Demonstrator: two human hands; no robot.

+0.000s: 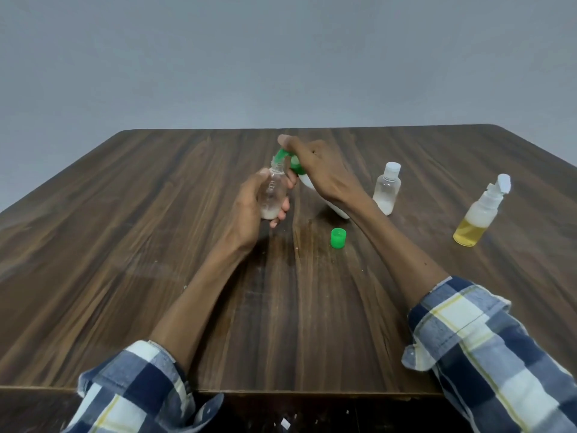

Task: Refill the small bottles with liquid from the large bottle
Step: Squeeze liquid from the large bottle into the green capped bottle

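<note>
My left hand (249,207) grips the clear small bottle (274,195); my right hand (318,170) presses the large bottle's pump (282,155). Green cap (338,237), two bottles (387,189) right.

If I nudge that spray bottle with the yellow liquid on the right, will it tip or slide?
The spray bottle looks tall and narrow, so a push near its white head would probably tip it. The yellow liquid fills only its lower part, which likely keeps the weight low; a nudge near the base may slide it on the smooth table. It is probably light plastic.
</note>
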